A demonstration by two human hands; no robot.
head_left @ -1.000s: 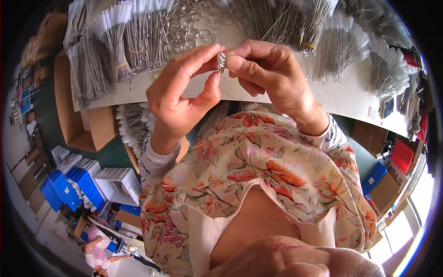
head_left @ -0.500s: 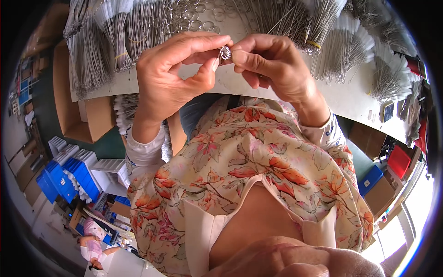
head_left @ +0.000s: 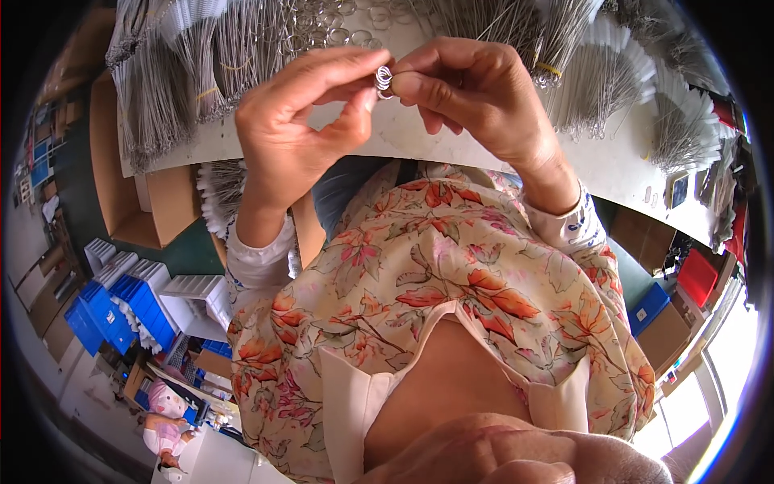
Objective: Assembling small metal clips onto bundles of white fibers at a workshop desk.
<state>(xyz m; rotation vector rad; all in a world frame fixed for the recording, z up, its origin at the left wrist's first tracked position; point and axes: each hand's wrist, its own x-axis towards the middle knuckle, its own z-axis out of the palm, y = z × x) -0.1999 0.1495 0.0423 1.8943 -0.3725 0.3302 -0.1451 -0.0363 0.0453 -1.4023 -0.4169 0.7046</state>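
Between my fingertips, above the table's near edge, is a small cluster of shiny metal rings (head_left: 384, 81). My left hand (head_left: 302, 113) pinches it from the left with thumb and forefinger. From the right, the thumb and forefinger of my right hand (head_left: 476, 93) close on the same cluster, its other fingers curled below. Whether the rings are linked or only stacked is too small to tell. Behind my left hand, loose metal rings (head_left: 339, 36) are piled on the white table (head_left: 588, 165).
Bundles of thin wire brushes with white bristles (head_left: 193, 64) lie at the left, with more wire brushes (head_left: 605, 81) at the right. An open cardboard box (head_left: 145, 194) stands left of the table, near blue bins (head_left: 141, 310). A co-worker (head_left: 165, 427) appears at the lower left.
Both hands have shifted slightly farther away and left with the ring cluster. The cluster has turned, so its stacked rings show more clearly.
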